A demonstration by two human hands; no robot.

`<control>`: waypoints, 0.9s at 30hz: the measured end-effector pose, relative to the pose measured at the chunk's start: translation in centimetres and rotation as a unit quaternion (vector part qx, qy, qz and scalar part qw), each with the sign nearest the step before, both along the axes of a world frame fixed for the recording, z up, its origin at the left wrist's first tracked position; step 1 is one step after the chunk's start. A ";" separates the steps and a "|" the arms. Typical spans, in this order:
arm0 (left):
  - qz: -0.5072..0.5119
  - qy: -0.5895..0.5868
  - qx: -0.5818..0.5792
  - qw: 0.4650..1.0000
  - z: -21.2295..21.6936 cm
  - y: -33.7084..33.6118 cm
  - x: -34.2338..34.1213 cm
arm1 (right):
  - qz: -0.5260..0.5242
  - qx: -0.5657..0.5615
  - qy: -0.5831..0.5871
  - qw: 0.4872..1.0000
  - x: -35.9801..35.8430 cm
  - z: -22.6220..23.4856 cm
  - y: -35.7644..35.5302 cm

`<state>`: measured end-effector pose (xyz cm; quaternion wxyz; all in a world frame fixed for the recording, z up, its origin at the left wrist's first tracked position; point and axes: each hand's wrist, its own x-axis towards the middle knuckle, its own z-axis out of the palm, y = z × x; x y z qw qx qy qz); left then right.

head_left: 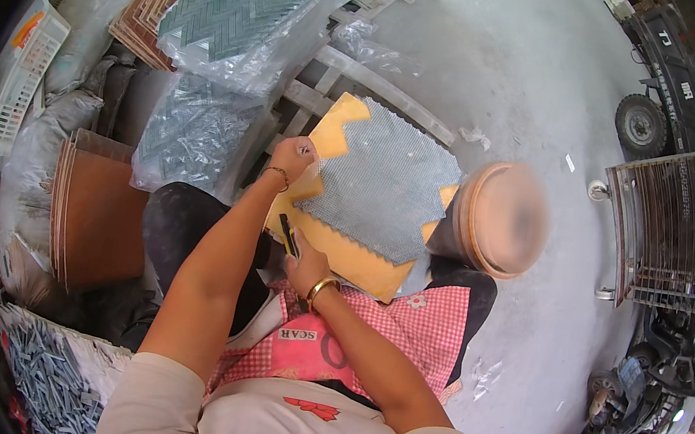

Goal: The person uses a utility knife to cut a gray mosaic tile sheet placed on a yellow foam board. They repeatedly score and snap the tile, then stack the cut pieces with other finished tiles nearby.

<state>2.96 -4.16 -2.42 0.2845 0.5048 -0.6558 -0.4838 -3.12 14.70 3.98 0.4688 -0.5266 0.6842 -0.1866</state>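
A yellow-orange zigzag-edged board (359,264) rests on my lap, tilted away from me. On it lies a grey mesh-backed mosaic sheet (378,184) with stepped edges. My left hand (292,157) pinches the sheet's upper left corner against the board. My right hand (306,266) sits at the board's near edge and grips a dark, thin tool (289,236) that points up along the sheet's lower left edge.
A round orange tub (501,218) stands right of the board. Bagged grey herringbone mosaic sheets (234,13) and brown boards (97,215) pile up at the left on a pallet. A heap of loose grey strips (51,371) lies lower left. A wire rack (684,226) and vehicles stand right.
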 end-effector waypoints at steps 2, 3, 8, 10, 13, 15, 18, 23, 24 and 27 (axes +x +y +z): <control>0.002 0.022 0.004 1.000 0.1 0.0 0.5 | -0.043 0.021 -0.058 0.997 -2.3 1.7 0.4; 0.029 0.082 0.011 0.996 0.7 0.0 -0.1 | -0.032 -0.041 -0.055 0.997 -3.5 1.4 1.7; 0.050 0.220 0.131 0.965 4.2 2.7 -2.8 | -0.231 -0.040 -0.211 0.949 -12.5 5.0 6.6; -0.005 0.114 0.060 0.992 2.5 5.2 -4.6 | -0.270 -0.137 -0.117 0.946 -16.4 4.0 8.1; -0.071 -0.023 -0.013 0.997 4.0 11.8 -10.7 | -0.391 -0.143 -0.150 0.897 -19.6 5.4 9.1; -0.137 -0.047 -0.031 0.989 2.5 15.4 -13.8 | -0.426 -0.174 -0.157 0.874 -20.3 5.2 9.8; -0.272 -0.206 -0.016 0.940 4.9 19.7 -17.3 | -0.435 -0.191 -0.142 0.868 -20.9 4.2 11.0; -0.453 -0.263 -0.097 0.846 6.5 22.2 -19.0 | -0.412 -0.166 0.152 0.883 -26.2 1.4 10.0; -0.441 -0.246 -0.134 0.853 5.7 21.8 -19.0 | -0.400 -0.180 0.211 0.873 -27.5 1.1 8.9; -0.385 -0.253 -0.211 0.862 4.0 19.9 -19.4 | -0.378 -0.097 0.351 0.851 -32.5 0.3 5.1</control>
